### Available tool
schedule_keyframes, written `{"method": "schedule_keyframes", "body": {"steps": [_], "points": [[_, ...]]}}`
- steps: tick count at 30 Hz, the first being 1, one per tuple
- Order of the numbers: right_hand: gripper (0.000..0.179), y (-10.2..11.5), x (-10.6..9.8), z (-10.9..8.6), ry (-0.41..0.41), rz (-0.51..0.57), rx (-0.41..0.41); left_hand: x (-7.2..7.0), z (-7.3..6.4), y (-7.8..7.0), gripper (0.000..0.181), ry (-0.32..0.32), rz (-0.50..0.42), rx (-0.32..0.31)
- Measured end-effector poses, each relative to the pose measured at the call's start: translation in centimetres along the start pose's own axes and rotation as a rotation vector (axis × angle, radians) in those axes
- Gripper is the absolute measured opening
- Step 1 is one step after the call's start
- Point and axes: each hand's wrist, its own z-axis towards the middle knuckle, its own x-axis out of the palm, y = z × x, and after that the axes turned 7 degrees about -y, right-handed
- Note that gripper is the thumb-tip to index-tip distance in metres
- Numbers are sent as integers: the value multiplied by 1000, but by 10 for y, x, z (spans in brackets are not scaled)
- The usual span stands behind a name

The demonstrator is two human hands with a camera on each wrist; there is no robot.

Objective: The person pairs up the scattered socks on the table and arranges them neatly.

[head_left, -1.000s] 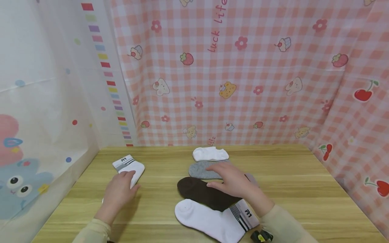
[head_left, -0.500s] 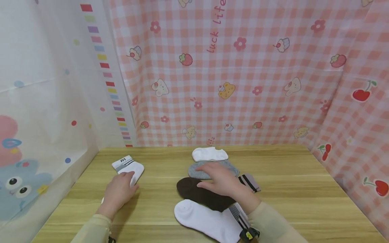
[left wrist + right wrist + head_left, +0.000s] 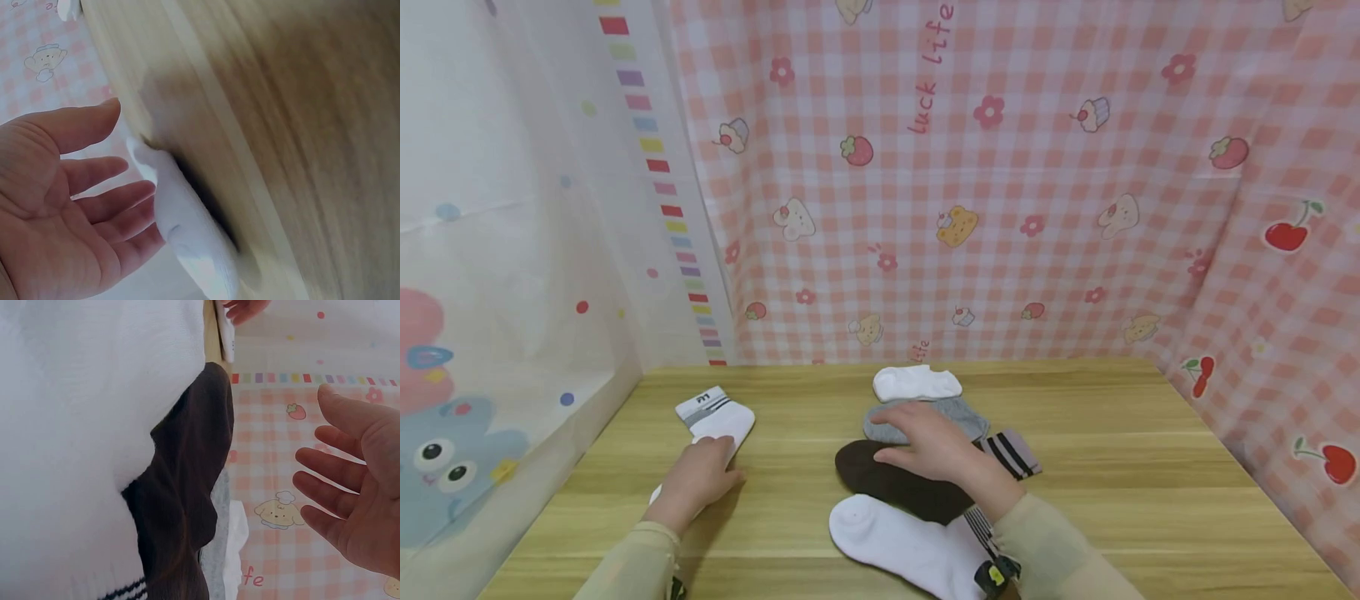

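My left hand (image 3: 696, 475) reaches over a white sock (image 3: 733, 421) with a striped, lettered cuff at the table's left. In the left wrist view the fingers of this hand (image 3: 81, 206) are loosely bent, their tips at the edge of the sock (image 3: 187, 219); whether they touch it is unclear. Above a dark brown sock (image 3: 868, 473) and a grey sock (image 3: 962, 412) hovers my right hand (image 3: 928, 442), fingers spread and holding nothing. A lilac cuff (image 3: 1011, 454) with black stripes pokes out beyond it; its join is hidden. Nearest me lies a larger white sock (image 3: 895, 537).
A low white sock (image 3: 917, 383) lies at the back, beyond the grey one. Behind the wooden table (image 3: 1150, 500) hangs a pink checked curtain (image 3: 962, 167); a white printed cloth (image 3: 550, 275) closes off the left.
My right hand has moved left over the socks, uncovering more of the striped lilac cuff while its wrist covers the front white sock's cuff. The left hand has hardly shifted.
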Motion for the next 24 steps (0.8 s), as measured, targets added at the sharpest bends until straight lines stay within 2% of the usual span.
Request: {"method": "schedule_keyframes", "body": {"steps": [4,16,24], "points": [[45,0,4,6,8,2,2,1,0,0,30,17,2,4],[44,2,11,21,31,-5,28,3,1,1,30,5,-3,44],[43,4,18,29,47,11,55,4,-3,-5,31,-11,-31,121]]}}
